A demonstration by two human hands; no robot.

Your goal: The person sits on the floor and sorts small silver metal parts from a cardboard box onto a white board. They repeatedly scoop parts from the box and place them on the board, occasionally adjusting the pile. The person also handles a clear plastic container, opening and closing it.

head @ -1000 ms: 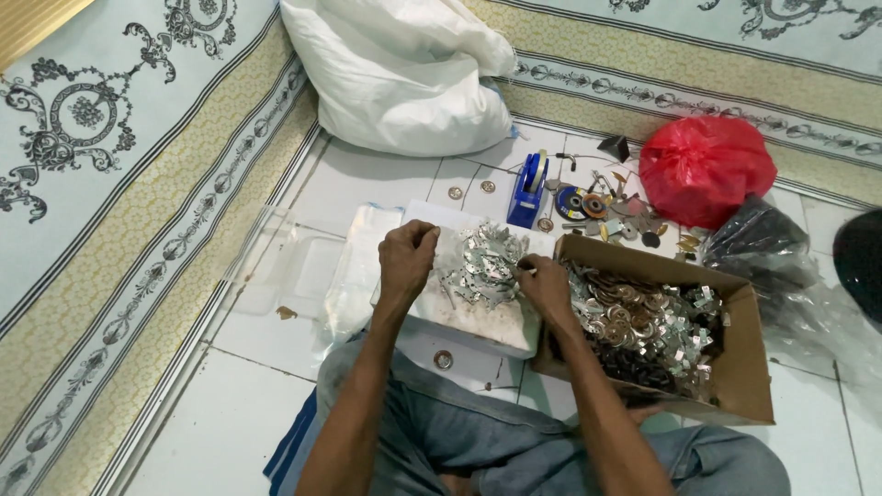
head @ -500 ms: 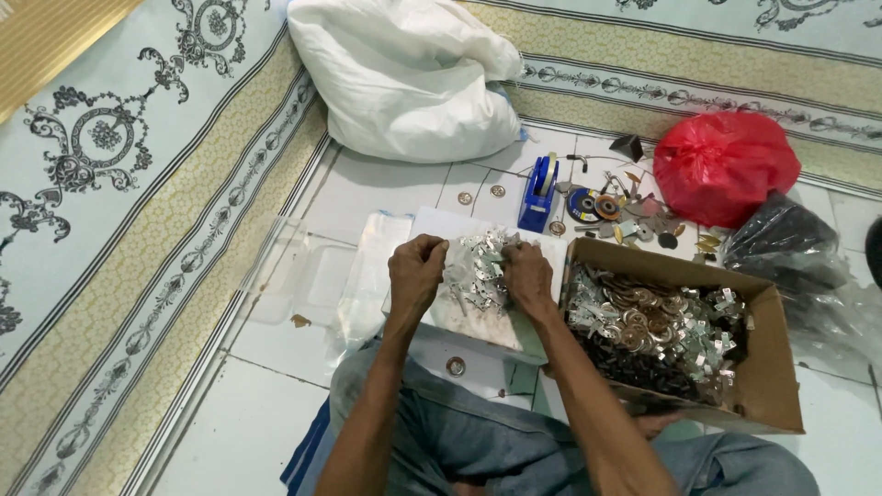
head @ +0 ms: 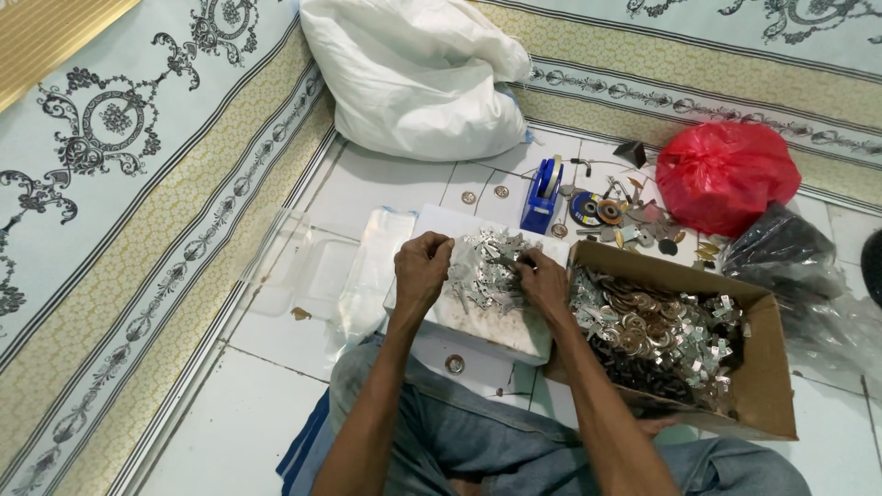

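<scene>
View from above: a person sits on a white tiled floor (head: 230, 432), both hands over a white slab (head: 501, 326) that rests across the lap. A heap of small silvery metal pieces (head: 482, 271) lies on the slab. Left hand (head: 421, 268) rests at the heap's left edge, fingers curled down onto the pieces; can't tell if they grip any. Right hand (head: 544, 283) is at the heap's right edge, fingers pinched shut on a few pieces. Just right of the slab, touching it, an open cardboard box (head: 767, 367) holds more metal parts. Behind: blue tape dispenser (head: 544, 191), red plastic bag (head: 724, 174), white sack (head: 418, 78), black bag (head: 779, 253). Clear plastic bags (head: 317, 271) lie left of the slab. Patterned carpet (head: 119, 184) on the left.
</scene>
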